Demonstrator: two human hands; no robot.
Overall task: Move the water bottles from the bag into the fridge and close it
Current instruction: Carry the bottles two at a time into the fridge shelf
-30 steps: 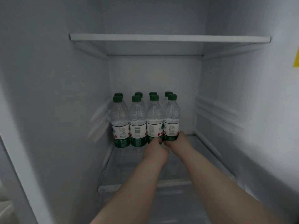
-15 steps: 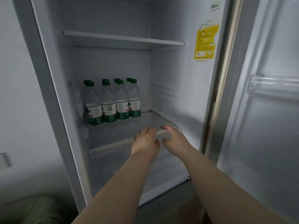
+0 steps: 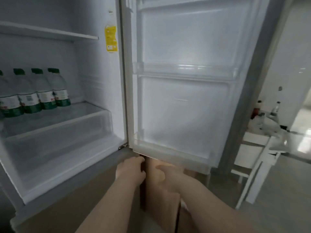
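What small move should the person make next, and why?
Probably lift the right hand to the open fridge door and push it shut: the water bottles already stand on the shelf, and neither it nor the left hand holds a bottle.

Row of water bottles (image 3: 38, 91) runs off the left edge and the leftmost is cropped. Labels are smeared and unreadable, and I can't tell if more stand behind. Print on the yellow sticker (image 3: 110, 38) is too small to read. The right hand (image 3: 166, 174) is motion-blurred, its fingertips lost at the bottom edge of the door (image 3: 185, 98), grip unclear. Same for the left hand (image 3: 130, 170). The clutter (image 3: 264, 118) on the desk (image 3: 252, 142) is blurred and unidentifiable.
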